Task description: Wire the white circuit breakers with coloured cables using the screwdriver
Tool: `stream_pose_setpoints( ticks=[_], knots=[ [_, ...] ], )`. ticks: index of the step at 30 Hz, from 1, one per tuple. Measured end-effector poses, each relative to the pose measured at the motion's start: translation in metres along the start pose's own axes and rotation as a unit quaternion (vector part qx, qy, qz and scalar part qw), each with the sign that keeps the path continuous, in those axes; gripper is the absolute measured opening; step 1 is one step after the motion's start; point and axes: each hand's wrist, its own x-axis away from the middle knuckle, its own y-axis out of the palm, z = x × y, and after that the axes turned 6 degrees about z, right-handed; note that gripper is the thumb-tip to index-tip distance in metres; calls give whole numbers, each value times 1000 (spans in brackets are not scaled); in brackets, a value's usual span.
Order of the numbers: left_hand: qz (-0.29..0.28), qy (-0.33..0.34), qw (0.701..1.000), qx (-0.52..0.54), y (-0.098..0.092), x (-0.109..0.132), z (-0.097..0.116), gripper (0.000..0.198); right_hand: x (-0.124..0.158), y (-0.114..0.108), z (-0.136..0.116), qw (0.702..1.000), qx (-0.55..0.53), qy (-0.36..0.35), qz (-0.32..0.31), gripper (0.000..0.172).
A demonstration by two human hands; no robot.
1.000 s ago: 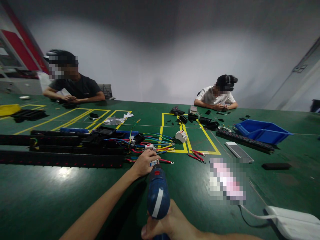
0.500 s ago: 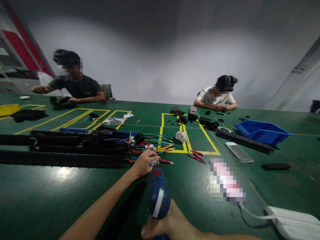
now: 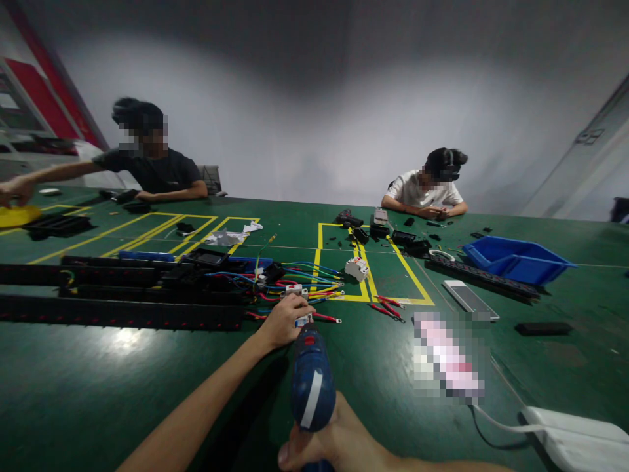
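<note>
My right hand (image 3: 339, 446) grips a blue electric screwdriver (image 3: 311, 383) at the bottom of the view, its nose pointing away from me. The tip meets a small white circuit breaker (image 3: 303, 320). My left hand (image 3: 284, 320) is closed round that breaker and holds it down on the green table (image 3: 98, 380). Coloured wires (image 3: 314, 285) fan out just beyond my left hand, running from long black power strips (image 3: 122, 313). Another white breaker (image 3: 356, 267) stands a little farther off.
Red-handled cutters (image 3: 388, 307) lie right of the wires. A blue bin (image 3: 514, 257), a phone (image 3: 469, 298) and a white adapter (image 3: 577, 438) sit on the right. Two people sit across the table; the left one stretches an arm toward a yellow tray (image 3: 17, 215).
My hands and the screwdriver have barely moved. The person at the far left has reached an arm out to the left, toward the yellow tray.
</note>
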Motion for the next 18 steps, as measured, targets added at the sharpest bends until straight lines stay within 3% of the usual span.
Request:
stream_pose_setpoints(
  ticks=[18],
  knots=[
    [-4, 4, 1000, 2, -1, 0, 0, 24, -2, -4, 4, 1000, -2, -20, -21, 38]
  ],
)
